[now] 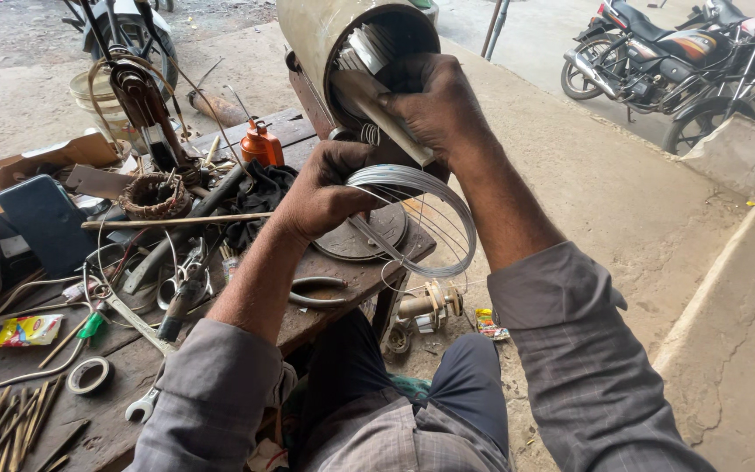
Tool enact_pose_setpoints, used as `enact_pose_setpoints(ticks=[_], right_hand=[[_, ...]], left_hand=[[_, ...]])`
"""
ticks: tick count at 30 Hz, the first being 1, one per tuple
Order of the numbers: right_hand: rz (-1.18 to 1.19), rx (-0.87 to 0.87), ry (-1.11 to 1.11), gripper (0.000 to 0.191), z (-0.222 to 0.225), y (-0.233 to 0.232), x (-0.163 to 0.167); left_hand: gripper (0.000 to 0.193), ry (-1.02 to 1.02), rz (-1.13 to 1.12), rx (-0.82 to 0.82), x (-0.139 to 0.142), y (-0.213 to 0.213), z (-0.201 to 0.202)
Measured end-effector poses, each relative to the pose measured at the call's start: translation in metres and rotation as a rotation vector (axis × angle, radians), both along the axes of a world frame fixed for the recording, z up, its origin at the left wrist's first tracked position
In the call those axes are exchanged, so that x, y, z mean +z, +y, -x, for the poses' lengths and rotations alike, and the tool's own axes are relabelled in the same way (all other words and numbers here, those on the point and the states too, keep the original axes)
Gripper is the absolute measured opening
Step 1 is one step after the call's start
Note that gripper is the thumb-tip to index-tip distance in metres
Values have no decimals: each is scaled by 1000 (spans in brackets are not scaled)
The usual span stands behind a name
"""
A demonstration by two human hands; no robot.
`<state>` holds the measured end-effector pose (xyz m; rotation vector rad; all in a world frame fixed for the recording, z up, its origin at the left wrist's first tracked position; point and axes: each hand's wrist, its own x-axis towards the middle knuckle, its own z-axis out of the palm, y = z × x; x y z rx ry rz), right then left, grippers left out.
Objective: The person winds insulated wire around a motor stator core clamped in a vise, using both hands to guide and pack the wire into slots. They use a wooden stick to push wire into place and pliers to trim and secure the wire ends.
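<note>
- Outdoors on a dusty concrete yard, parked motorcycles stand behind a cluttered wooden tabletop.
- Propped at the tabletop's far edge, a motor stator housing tilts its open end toward the person, so the slots inside face the hands.
- Right hand sits at the housing's mouth, fingers curled shut around a flat strip that reaches into the bore, seemingly to press windings home.
- Left hand is just below, fingers closed on a coil of silvery wire, which hangs between the housing and the person's lap, close enough to feed.
- Pliers, an orange oil can and a tape roll lie within reach.
</note>
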<state>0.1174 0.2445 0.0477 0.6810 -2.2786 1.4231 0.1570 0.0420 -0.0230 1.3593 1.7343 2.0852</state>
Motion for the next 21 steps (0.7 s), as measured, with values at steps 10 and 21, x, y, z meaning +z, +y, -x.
enact_pose_setpoints(ticks=[10, 21], right_hand=[[-37, -60, 28, 21, 0, 0, -4], [-184, -120, 156, 36, 18, -8, -3]], left_hand=[[16, 24, 17, 38, 2, 0, -2], [17, 21, 34, 58, 5, -1, -5]])
